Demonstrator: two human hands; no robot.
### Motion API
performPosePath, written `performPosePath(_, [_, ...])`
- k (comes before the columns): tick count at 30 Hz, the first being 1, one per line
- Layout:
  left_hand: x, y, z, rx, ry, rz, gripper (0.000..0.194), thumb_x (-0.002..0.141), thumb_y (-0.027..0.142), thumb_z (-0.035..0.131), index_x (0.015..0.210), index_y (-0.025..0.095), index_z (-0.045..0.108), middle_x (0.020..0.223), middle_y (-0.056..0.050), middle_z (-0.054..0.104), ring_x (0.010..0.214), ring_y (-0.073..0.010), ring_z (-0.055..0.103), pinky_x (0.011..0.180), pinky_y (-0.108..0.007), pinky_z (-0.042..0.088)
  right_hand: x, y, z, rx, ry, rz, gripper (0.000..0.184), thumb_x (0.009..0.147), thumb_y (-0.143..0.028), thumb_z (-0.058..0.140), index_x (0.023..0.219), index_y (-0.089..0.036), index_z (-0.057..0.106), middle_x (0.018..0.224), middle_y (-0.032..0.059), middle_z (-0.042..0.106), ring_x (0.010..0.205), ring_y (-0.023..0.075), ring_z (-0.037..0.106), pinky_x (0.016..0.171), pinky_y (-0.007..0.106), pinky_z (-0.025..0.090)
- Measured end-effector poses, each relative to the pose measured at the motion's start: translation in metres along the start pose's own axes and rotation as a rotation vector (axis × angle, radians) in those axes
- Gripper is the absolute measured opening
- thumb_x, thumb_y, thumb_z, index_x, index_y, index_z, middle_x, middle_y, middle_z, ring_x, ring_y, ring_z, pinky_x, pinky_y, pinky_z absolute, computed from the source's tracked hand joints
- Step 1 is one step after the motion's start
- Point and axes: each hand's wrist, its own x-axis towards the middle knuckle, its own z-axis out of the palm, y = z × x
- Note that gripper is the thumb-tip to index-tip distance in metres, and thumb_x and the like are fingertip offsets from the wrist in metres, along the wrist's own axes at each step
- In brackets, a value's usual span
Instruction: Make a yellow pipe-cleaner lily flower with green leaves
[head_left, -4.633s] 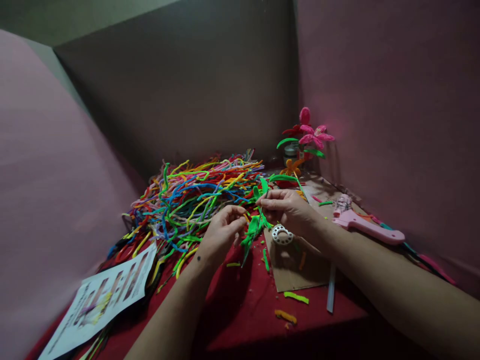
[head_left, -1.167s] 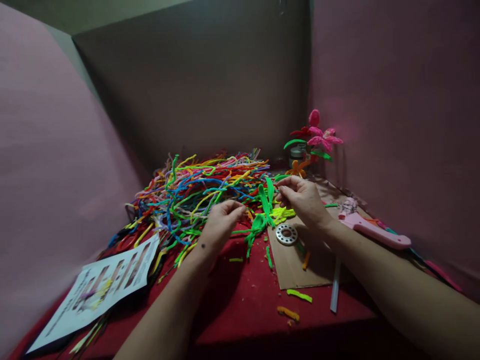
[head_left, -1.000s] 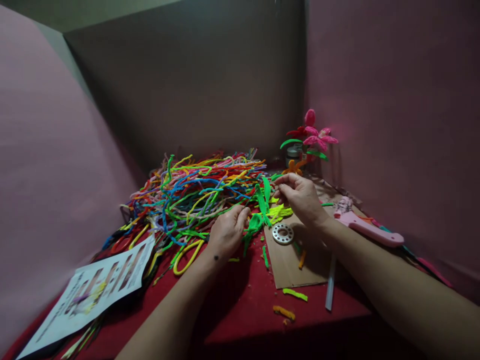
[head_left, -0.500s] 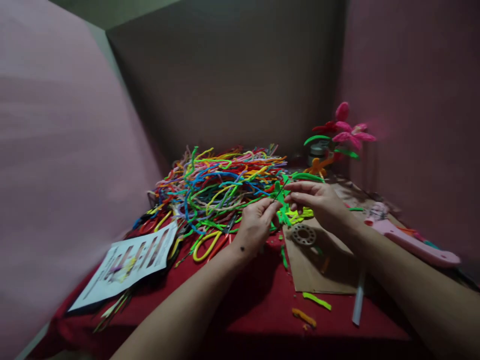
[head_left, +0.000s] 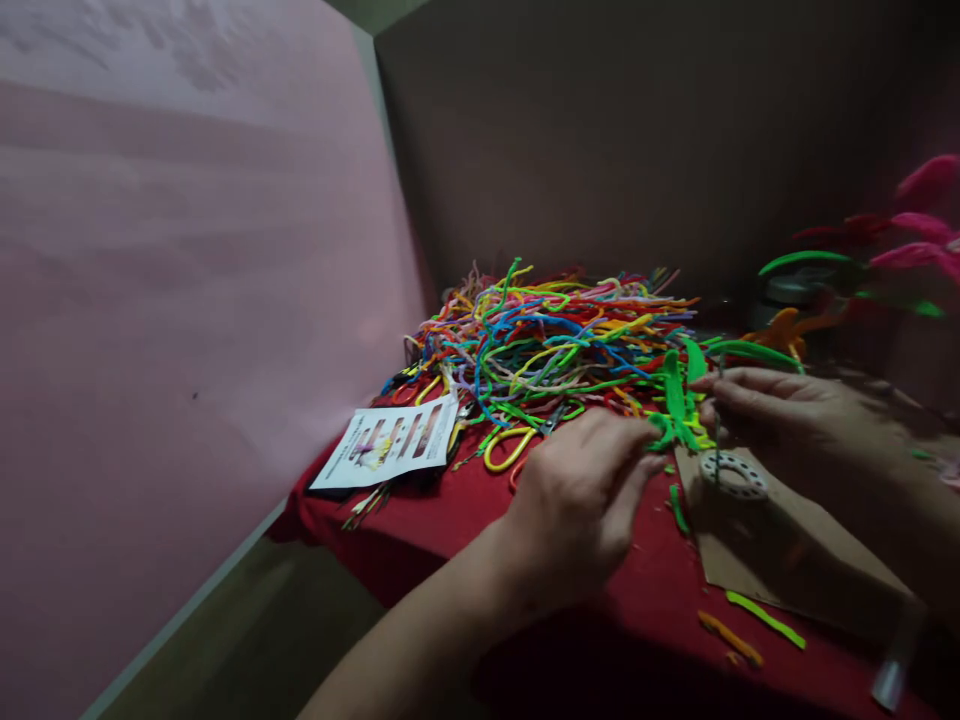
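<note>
My left hand (head_left: 585,490) reaches to the green fuzzy pipe-cleaner leaves (head_left: 675,390), its fingertips at their lower end. Its index finger and thumb look slightly apart, with no clear hold. My right hand (head_left: 780,405) pinches a thin dark stem wire (head_left: 718,415) upright between thumb and fingers. Below the wire lies a pale ring with holes round it (head_left: 733,475), on a brown cardboard sheet (head_left: 795,550). The right wrist and forearm are in shadow.
A big heap of coloured pipe cleaners (head_left: 555,340) lies at the back of the red cloth (head_left: 450,520). Yellow-handled scissors (head_left: 510,448) and a printed sheet (head_left: 390,445) are to the left. Green and orange offcuts (head_left: 731,638) lie in front; pink flowers (head_left: 919,240) stand at the right.
The stem wire, earlier in my left hand, is now upright in my right. My left hand has moved to the green leaves. The view has turned left.
</note>
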Motion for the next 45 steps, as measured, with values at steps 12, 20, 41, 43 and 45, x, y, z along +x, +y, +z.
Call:
performPosePath(12, [-0.125, -0.101, -0.192, 0.435, 0.284, -0.807, 0.016, 0.067, 0.029, 0.061, 0.079, 0.022, 0.069, 0.079, -0.001, 0.070, 0.075, -0.0199, 0.061, 0.067, -0.027, 0.045, -0.022, 0.018, 0.056, -0.567, -0.365, 0.315, 0.049, 0.062, -0.036, 0.061, 0.106, -0.016, 0.057, 0.050, 0.0039, 0.061, 0.040, 0.0142, 0.047, 0.036, 0.025, 0.033])
performPosePath(20, [-0.131, -0.152, -0.211, 0.437, -0.012, -0.870, 0.018, 0.061, 0.033, 0.061, 0.070, 0.020, 0.070, 0.066, -0.001, 0.065, 0.064, -0.0169, 0.055, 0.057, -0.024, 0.039, -0.011, 0.052, 0.070, -1.093, -0.376, -0.177, 0.036, 0.073, -0.031, 0.049, 0.104, -0.015, 0.058, 0.051, 0.0012, 0.056, 0.045, 0.0153, 0.050, 0.041, 0.023, 0.034])
performPosePath(41, [-0.133, -0.174, -0.211, 0.424, -0.376, -0.587, 0.017, 0.077, 0.026, 0.047, 0.068, 0.017, 0.058, 0.077, -0.003, 0.055, 0.071, -0.0152, 0.050, 0.066, -0.026, 0.038, -0.021, 0.015, 0.074, -0.956, -0.192, -0.162, 0.033, 0.066, -0.043, 0.051, 0.083, -0.020, 0.067, 0.073, 0.0058, 0.070, 0.065, 0.0235, 0.065, 0.058, 0.032, 0.052])
performPosePath(43, [-0.132, -0.173, -0.210, 0.448, -0.385, -0.566, 0.018, 0.079, 0.028, 0.045, 0.068, 0.017, 0.056, 0.075, -0.002, 0.053, 0.072, -0.0151, 0.049, 0.067, -0.026, 0.038, -0.023, 0.009, 0.077, -0.959, -0.178, -0.168, 0.033, 0.065, -0.047, 0.052, 0.081, -0.022, 0.068, 0.074, 0.0056, 0.071, 0.067, 0.0245, 0.066, 0.061, 0.034, 0.052])
performPosePath(45, [-0.133, -0.171, -0.208, 0.490, -0.384, -0.552, 0.020, 0.080, 0.029, 0.042, 0.068, 0.018, 0.053, 0.074, -0.002, 0.051, 0.072, -0.0153, 0.048, 0.067, -0.026, 0.039, -0.024, 0.007, 0.076, -0.953, -0.119, -0.187, 0.034, 0.063, -0.050, 0.053, 0.078, -0.023, 0.068, 0.079, 0.0058, 0.071, 0.072, 0.0257, 0.066, 0.067, 0.037, 0.051])
